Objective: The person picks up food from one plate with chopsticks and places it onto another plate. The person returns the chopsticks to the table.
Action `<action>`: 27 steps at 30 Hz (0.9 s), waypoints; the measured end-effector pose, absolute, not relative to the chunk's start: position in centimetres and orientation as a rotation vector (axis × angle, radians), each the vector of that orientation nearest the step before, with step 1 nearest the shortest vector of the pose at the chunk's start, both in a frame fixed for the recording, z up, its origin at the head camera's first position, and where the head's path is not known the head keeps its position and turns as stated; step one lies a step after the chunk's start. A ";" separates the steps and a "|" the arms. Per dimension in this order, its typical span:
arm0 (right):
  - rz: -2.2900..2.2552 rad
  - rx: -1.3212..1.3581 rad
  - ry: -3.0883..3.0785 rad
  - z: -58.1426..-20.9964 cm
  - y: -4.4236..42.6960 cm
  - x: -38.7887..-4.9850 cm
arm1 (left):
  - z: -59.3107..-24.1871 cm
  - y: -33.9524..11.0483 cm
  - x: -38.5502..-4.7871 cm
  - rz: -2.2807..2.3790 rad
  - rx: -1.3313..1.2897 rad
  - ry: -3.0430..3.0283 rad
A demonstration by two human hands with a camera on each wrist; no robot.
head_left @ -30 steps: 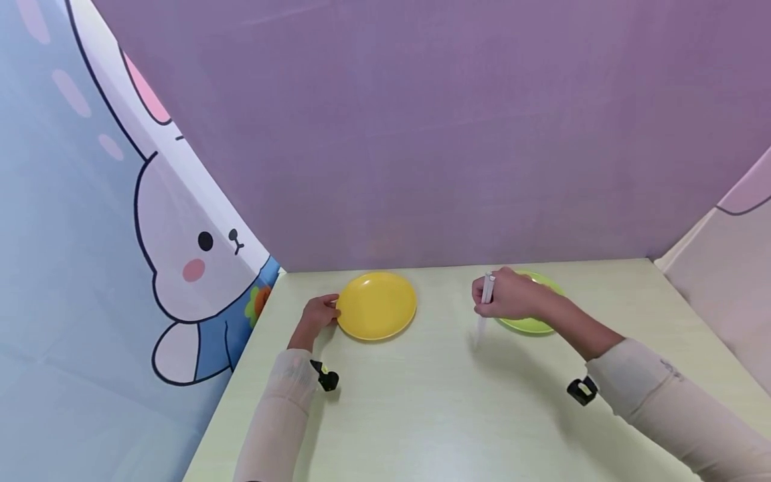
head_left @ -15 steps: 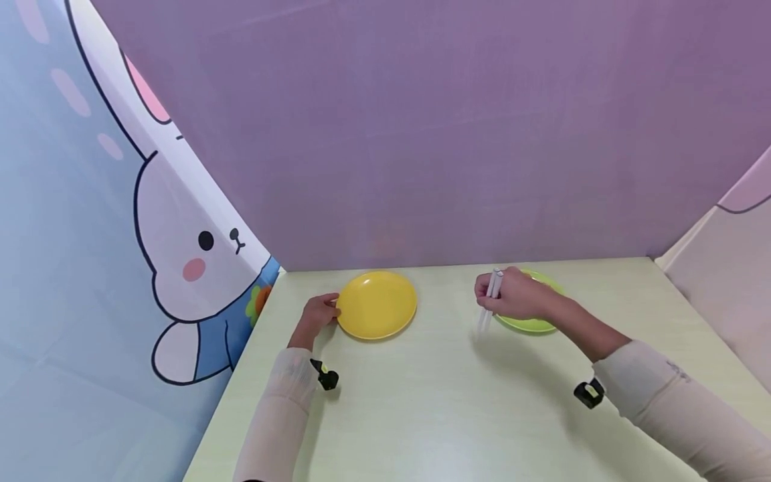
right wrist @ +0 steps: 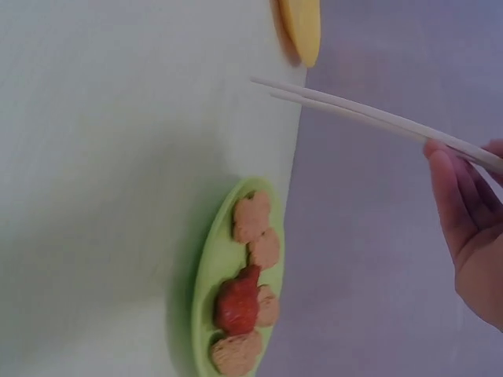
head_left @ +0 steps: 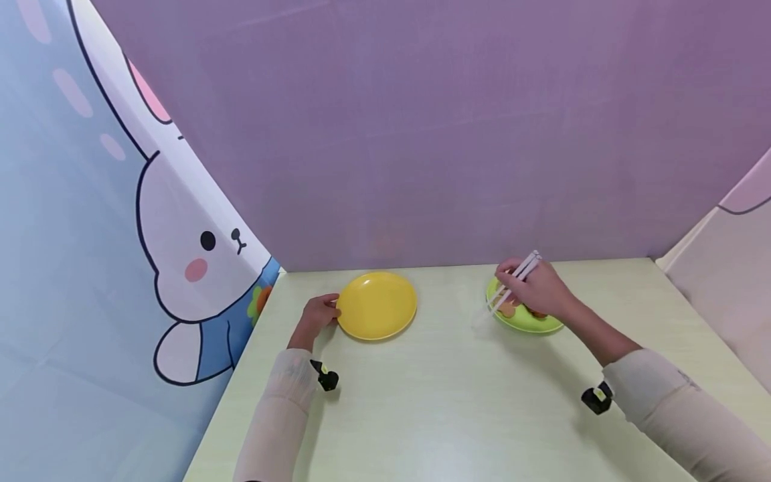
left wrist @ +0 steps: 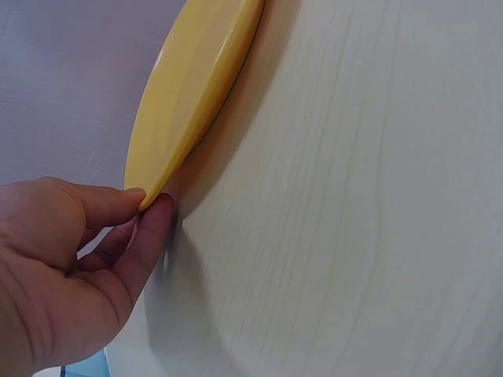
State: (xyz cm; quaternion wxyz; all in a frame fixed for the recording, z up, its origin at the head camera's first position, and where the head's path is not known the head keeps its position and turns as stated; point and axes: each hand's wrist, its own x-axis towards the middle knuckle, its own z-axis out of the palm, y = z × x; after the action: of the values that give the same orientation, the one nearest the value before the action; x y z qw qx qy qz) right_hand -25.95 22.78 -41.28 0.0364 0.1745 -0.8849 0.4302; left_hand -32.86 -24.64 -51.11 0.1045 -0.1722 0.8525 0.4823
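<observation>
My left hand [head_left: 319,314] pinches the left rim of an empty yellow plate [head_left: 377,306], thumb on top and fingers beneath, as the left wrist view shows. My right hand [head_left: 533,286] grips a pair of white chopsticks [right wrist: 365,112] above the green plate [head_left: 527,325]. Their tips are close together with no food between them, slanting down to the left past that plate's edge. Several tan cookie-like pieces [right wrist: 251,216] lie on the green plate, along with a reddish-brown drumstick-shaped piece [right wrist: 236,302]. From the head, my right hand hides part of this plate.
Both plates stand toward the back of a pale wood-grain table [head_left: 421,408], a gap of bare tabletop between them. Behind rises a purple backdrop [head_left: 452,134]. A blue cloth with a cartoon rabbit [head_left: 193,248] hangs on the left.
My right hand has shifted right with the chopsticks, which now slant more. More of the green plate and its food shows. My left hand and the yellow plate have stayed in place.
</observation>
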 end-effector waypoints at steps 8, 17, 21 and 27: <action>1.395 0.171 -2.647 -41.9 24.5 -26.0 | -51.2 -24.8 -32.7 1.440 -0.496 2.511; 1.433 0.038 -2.536 -42.7 26.5 -26.1 | -51.3 -25.0 -32.9 1.428 -0.501 2.513; 1.467 -0.014 -2.472 -42.9 27.3 -26.2 | -51.1 -25.1 -32.5 1.488 -0.480 2.490; 1.504 -0.094 -2.410 -43.2 28.1 -26.2 | -50.9 -24.9 -32.2 1.516 -0.470 2.485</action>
State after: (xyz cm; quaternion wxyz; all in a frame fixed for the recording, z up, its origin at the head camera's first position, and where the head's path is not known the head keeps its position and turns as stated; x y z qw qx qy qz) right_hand -26.17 28.05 -43.15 0.1491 -0.0328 -0.8385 0.5231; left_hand -32.19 -24.93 -50.88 0.0962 -0.1587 0.8388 0.5118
